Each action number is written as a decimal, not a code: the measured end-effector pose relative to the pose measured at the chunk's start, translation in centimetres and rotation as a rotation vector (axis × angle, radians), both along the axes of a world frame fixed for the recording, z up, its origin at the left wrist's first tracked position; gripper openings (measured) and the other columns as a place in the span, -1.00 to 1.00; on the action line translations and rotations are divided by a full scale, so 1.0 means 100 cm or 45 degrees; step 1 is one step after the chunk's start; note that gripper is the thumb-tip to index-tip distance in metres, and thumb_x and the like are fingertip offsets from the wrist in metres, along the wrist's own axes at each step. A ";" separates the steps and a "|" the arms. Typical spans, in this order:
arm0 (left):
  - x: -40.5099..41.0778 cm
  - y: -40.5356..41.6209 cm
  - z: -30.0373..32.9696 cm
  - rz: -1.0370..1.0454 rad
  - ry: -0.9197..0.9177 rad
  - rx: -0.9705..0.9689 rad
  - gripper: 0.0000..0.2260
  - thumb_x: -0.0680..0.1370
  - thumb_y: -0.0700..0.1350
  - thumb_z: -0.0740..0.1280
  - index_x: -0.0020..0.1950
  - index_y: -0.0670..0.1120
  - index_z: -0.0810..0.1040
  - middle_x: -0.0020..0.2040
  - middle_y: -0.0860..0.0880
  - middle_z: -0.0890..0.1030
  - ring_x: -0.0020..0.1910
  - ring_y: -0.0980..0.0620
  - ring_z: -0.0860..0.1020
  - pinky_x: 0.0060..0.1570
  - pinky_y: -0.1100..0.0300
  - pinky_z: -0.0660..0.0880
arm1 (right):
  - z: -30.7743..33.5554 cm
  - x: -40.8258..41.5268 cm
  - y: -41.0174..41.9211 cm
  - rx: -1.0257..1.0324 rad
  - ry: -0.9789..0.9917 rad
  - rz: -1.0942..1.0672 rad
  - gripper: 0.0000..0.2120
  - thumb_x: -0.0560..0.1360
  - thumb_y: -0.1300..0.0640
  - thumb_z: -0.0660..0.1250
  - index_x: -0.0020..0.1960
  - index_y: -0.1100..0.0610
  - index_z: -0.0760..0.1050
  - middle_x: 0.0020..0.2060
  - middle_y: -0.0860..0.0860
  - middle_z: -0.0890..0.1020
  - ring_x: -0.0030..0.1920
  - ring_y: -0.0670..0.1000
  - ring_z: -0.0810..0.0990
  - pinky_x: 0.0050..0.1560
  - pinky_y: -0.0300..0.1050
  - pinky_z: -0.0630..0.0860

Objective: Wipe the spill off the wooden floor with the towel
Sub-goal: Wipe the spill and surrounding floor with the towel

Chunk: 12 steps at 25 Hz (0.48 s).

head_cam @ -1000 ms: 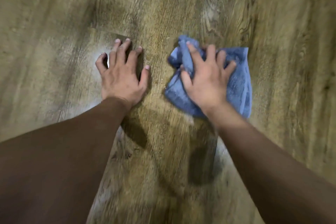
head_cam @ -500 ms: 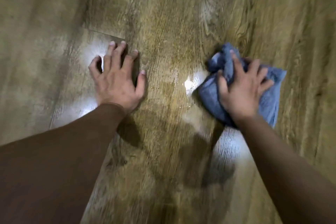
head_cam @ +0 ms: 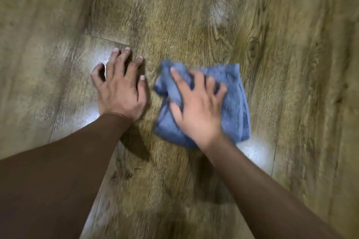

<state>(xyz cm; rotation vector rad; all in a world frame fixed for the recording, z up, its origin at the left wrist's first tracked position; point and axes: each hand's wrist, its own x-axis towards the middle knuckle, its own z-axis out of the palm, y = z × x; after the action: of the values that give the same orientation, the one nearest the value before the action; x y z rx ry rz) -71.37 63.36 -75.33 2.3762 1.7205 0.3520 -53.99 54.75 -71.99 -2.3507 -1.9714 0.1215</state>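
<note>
From the head camera, looking down, the wooden floor (head_cam: 194, 15) fills the whole frame. Its boards are brown with dark wavy lines, and a dark knot shows in the upper right.

The blue towel (head_cam: 233, 103) lies on the floor just right of the middle of the frame. It is soft and bunched up, with folds on its left side.

The right hand (head_cam: 196, 106) lies flat on top of the towel. Its fingers are spread wide and press down on the cloth, so its grip is open, not closed around the towel. This hand looks a little blurry.

The left hand (head_cam: 120, 91) is just left of the towel, near it but not touching it. It rests on the bare floor with fingers spread, holding nothing, its grip open.

Both arms reach in from the bottom of the frame.

Shiny bright patches show on the floor by the left hand and at the lower right of the towel. I cannot tell if those are wet spots or just light.
</note>
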 end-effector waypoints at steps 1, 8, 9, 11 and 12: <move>-0.001 0.000 -0.001 -0.007 -0.006 0.009 -0.56 0.60 0.03 0.12 0.46 0.01 0.42 0.59 -0.08 0.31 0.61 -0.07 0.15 0.43 -0.21 0.11 | -0.001 0.000 -0.025 -0.022 0.018 0.034 -0.33 0.44 -0.18 0.21 0.54 -0.10 0.31 0.31 0.09 0.43 0.19 0.19 0.35 0.23 0.30 0.30; -0.002 0.000 0.000 -0.015 -0.020 -0.018 -0.56 0.61 0.04 0.13 0.47 0.00 0.43 0.59 -0.08 0.30 0.62 -0.06 0.14 0.44 -0.23 0.11 | 0.001 0.071 -0.090 -0.088 0.033 -0.122 -0.40 0.52 -0.25 0.19 0.53 -0.12 0.33 0.33 0.09 0.36 0.18 0.24 0.36 0.20 0.24 0.22; -0.002 0.000 0.000 -0.016 -0.021 -0.017 -0.56 0.60 0.04 0.14 0.47 0.00 0.43 0.59 -0.08 0.31 0.62 -0.06 0.14 0.45 -0.23 0.12 | 0.000 0.080 -0.083 -0.062 0.037 -0.192 -0.41 0.53 -0.25 0.19 0.52 -0.11 0.34 0.33 0.10 0.37 0.19 0.24 0.36 0.20 0.23 0.20; -0.002 0.000 0.000 -0.014 -0.029 -0.007 -0.56 0.60 0.04 0.14 0.46 -0.01 0.45 0.58 -0.08 0.33 0.61 -0.07 0.16 0.44 -0.25 0.13 | 0.000 0.096 -0.058 -0.011 0.042 -0.343 -0.43 0.53 -0.25 0.18 0.50 -0.12 0.35 0.32 0.13 0.37 0.22 0.26 0.33 0.23 0.22 0.16; -0.002 0.000 0.000 -0.011 -0.030 -0.002 -0.56 0.59 0.04 0.15 0.45 -0.02 0.45 0.58 -0.08 0.34 0.61 -0.07 0.17 0.44 -0.25 0.14 | -0.001 0.103 -0.040 0.001 0.041 -0.401 -0.43 0.53 -0.25 0.18 0.51 -0.13 0.33 0.32 0.14 0.36 0.24 0.26 0.32 0.25 0.24 0.15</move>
<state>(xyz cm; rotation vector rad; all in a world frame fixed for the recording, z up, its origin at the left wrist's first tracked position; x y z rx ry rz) -71.61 63.34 -75.35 2.3675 1.6994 0.3760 -43.74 50.76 -72.11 -2.6020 -1.5610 0.1379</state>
